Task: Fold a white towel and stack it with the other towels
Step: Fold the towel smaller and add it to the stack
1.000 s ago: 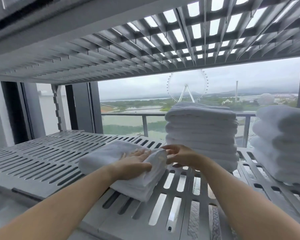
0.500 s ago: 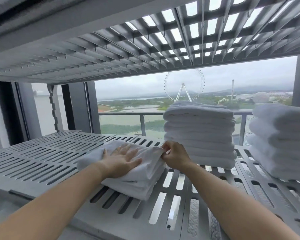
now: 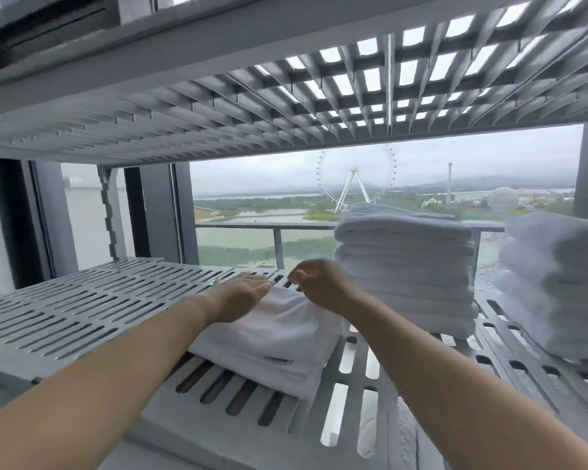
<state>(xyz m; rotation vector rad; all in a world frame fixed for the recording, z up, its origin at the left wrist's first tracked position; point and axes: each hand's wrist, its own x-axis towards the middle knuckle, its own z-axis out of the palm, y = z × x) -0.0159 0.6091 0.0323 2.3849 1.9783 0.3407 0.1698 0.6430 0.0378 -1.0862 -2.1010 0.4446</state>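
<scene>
A folded white towel lies on the grey slotted shelf, just left of a tall stack of folded white towels. My left hand rests flat, palm down, on the towel's far left part. My right hand hovers at the towel's far right corner, blurred, with its fingers loosely curled and nothing visible between them. My forearms hide part of the towel's far edge.
A second stack of white towels stands at the right edge of the shelf. Another slotted shelf hangs low overhead. Behind the shelf is a window with a railing.
My left hand has slid along the towel toward its far edge. My right hand has left the towel's right edge and lifted toward the far corner. The view has moved closer.
</scene>
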